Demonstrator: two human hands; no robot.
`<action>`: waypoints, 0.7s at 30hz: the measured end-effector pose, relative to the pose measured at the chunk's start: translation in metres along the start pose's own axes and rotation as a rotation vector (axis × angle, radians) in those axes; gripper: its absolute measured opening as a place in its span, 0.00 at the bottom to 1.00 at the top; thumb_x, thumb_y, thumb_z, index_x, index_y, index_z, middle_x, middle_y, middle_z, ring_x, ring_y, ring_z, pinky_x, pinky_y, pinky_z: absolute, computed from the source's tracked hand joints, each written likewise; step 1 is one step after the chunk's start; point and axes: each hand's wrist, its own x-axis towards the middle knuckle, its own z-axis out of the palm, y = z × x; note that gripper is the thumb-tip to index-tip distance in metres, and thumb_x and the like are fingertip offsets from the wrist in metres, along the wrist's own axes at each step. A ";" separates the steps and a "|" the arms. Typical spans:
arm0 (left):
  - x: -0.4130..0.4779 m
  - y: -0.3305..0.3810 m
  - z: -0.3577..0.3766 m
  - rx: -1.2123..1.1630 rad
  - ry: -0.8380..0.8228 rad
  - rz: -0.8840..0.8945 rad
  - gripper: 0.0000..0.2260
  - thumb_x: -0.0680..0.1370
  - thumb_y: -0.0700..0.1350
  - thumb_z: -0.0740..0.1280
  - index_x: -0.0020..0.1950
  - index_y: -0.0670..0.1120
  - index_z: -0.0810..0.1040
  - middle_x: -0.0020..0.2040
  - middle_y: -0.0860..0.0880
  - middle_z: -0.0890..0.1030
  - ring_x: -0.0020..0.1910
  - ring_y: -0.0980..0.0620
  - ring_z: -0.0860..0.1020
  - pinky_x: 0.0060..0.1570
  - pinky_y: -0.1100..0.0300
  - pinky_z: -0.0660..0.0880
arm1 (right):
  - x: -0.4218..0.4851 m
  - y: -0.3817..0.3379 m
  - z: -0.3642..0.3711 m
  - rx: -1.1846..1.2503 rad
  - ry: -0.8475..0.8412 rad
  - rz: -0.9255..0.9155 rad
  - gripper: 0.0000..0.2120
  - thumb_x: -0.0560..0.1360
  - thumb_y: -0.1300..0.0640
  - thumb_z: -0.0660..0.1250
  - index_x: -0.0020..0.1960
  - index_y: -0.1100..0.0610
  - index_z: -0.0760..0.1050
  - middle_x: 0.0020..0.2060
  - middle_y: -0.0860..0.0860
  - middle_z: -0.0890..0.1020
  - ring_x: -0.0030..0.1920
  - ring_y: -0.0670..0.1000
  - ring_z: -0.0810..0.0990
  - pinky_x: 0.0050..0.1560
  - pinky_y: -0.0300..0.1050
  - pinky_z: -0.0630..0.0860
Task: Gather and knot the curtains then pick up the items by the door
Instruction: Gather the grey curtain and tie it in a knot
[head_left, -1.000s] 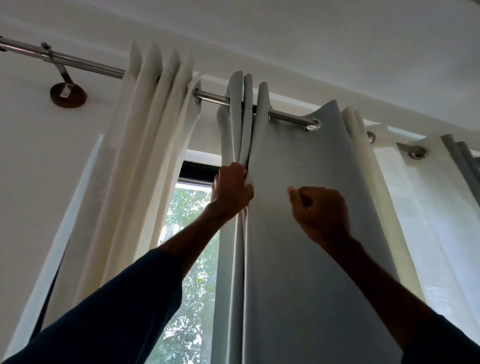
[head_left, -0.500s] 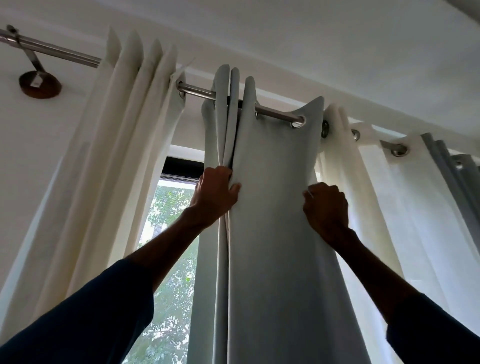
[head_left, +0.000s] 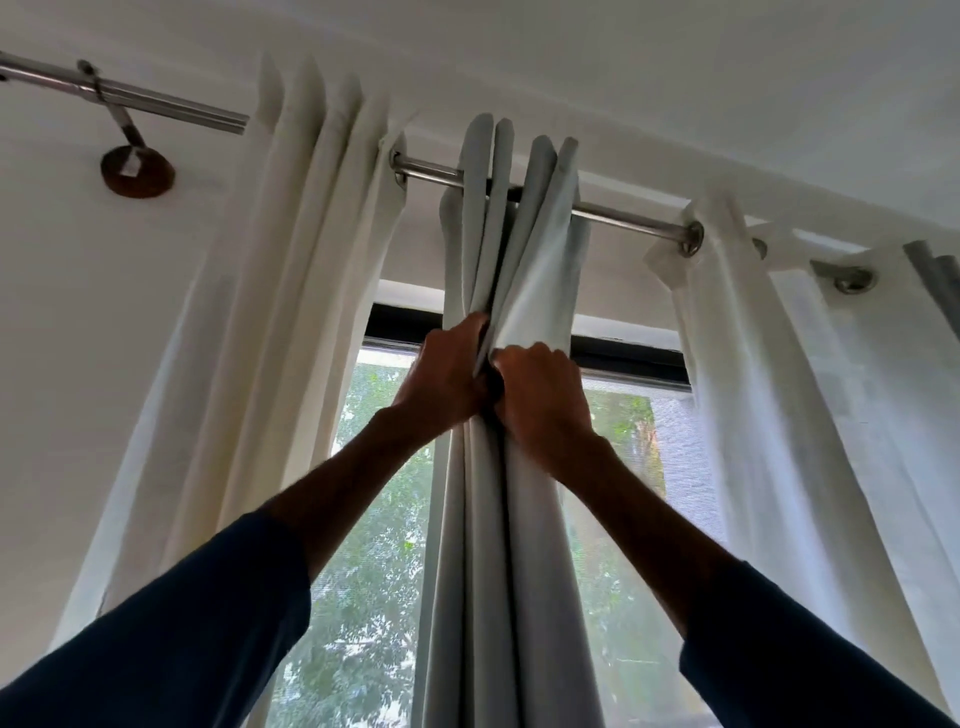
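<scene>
The grey curtain (head_left: 485, 545) hangs from the metal curtain rod (head_left: 628, 222) with its long axis vertical. It is bunched into a narrow column of folds that runs from the rod down past the bottom edge of the view. Above the hands the folds spread a little toward the rod, and the rightmost one slants up and to the right.

On its left a short stretch of bare rod and a strip of window pane (head_left: 374, 571) separate it from the gathered cream curtain (head_left: 311, 270). On its right a longer run of bare rod leads to the grommet of the sheer white curtain (head_left: 769, 415), with pane and the dark window frame (head_left: 628, 358) showing between them. The tops of the folds stand close under the ceiling. Far left, the rod sits in a round wall bracket (head_left: 136, 171).

Both arms, in dark blue sleeves (head_left: 182, 639), reach up to the column a little below the rod, level with the top of the window frame. The left hand (head_left: 441, 379) grips the folds from the left, its fingers curled into the cloth. The right hand (head_left: 540, 397) clutches them from the right, knuckles outward and fingers wrapped round the fabric. The two hands nearly touch across the bundle, which passes between them and hangs down between the forearms.
</scene>
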 end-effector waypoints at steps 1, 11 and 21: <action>-0.003 0.002 0.002 -0.016 0.000 0.022 0.21 0.75 0.42 0.70 0.66 0.40 0.72 0.34 0.46 0.79 0.29 0.52 0.75 0.30 0.52 0.73 | -0.007 0.003 0.005 0.012 0.031 -0.006 0.07 0.79 0.59 0.64 0.54 0.57 0.78 0.50 0.58 0.83 0.51 0.62 0.82 0.45 0.50 0.71; -0.021 0.005 0.027 0.047 0.122 -0.021 0.10 0.80 0.47 0.67 0.41 0.44 0.82 0.36 0.48 0.80 0.35 0.50 0.76 0.41 0.57 0.70 | -0.040 0.028 0.028 0.191 0.200 0.096 0.14 0.78 0.58 0.64 0.34 0.51 0.68 0.33 0.58 0.82 0.34 0.64 0.80 0.33 0.49 0.72; -0.008 0.036 0.027 0.041 0.012 -0.426 0.12 0.63 0.47 0.75 0.34 0.47 0.72 0.32 0.49 0.75 0.34 0.45 0.80 0.31 0.63 0.63 | -0.069 0.019 0.027 0.461 0.233 0.048 0.07 0.75 0.62 0.69 0.47 0.57 0.86 0.42 0.47 0.88 0.41 0.44 0.87 0.46 0.39 0.82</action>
